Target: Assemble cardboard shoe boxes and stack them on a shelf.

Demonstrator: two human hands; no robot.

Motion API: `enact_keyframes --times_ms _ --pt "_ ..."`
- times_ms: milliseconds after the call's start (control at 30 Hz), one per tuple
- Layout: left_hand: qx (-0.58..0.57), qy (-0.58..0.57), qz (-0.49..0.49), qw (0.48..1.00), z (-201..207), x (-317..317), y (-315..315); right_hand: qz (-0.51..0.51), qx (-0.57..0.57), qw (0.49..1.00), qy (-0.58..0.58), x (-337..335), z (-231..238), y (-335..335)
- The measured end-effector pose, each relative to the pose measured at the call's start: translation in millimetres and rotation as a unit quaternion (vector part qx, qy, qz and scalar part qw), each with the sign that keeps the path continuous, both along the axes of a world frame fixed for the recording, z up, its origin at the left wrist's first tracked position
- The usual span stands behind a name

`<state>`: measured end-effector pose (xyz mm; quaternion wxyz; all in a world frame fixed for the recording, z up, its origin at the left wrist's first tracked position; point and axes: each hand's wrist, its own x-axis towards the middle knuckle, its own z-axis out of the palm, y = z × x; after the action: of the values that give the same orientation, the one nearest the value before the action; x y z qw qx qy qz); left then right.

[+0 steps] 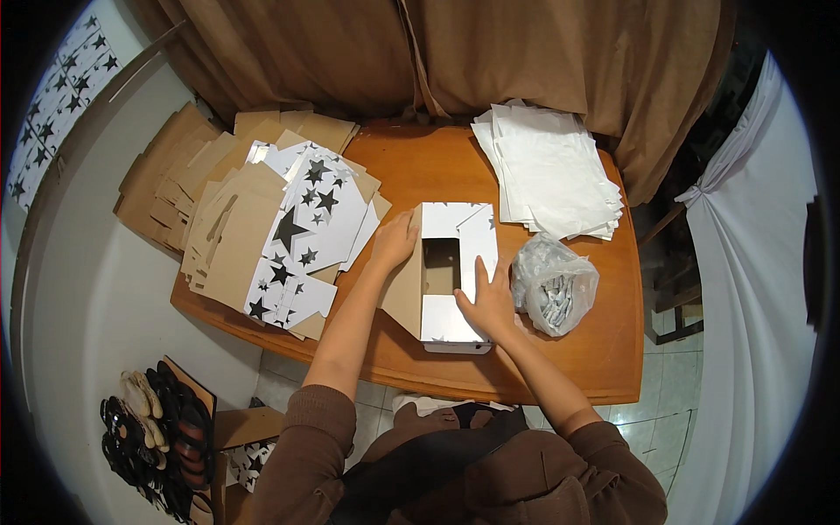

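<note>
A white cardboard box (444, 315) stands in front of me on the wooden table, its top partly folded over. A dark rectangular opening shows between its flaps, with bare brown board inside. On the left, a brown flap (403, 298) sticks outward. My left hand (396, 241) grips the box's far left edge by this flap, fingers close together. Against the right-hand white flap lies my right hand (490, 302), thumb and fingers spread. Just right of that hand is a clear plastic bag (555, 284) with small silvery packets in it.
Flat brown cardboard blanks (229, 236) are piled on the table's left side, with star-printed white ones (308, 219) on top. White sheets (551, 171) are stacked at the back right. Brown curtain (525, 52) hangs behind the table (577, 367). Shoes (157, 429) fill a rack at lower left.
</note>
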<state>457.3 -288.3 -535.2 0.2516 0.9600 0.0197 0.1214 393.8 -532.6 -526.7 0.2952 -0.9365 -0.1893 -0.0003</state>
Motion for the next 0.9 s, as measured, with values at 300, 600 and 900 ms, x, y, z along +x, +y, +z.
enact_keyframes --times_ms 300,600,900 --pt "0.017 0.049 0.136 0.989 5 -68 46 0.156 0.006 0.987 0.036 44 11 17" --pt "0.072 0.037 0.094 0.992 21 -98 58 0.174 -0.154 0.972 0.041 76 19 41" --pt "-0.023 0.096 -0.013 0.995 7 -78 72 0.193 -0.099 0.976 0.016 75 8 53"
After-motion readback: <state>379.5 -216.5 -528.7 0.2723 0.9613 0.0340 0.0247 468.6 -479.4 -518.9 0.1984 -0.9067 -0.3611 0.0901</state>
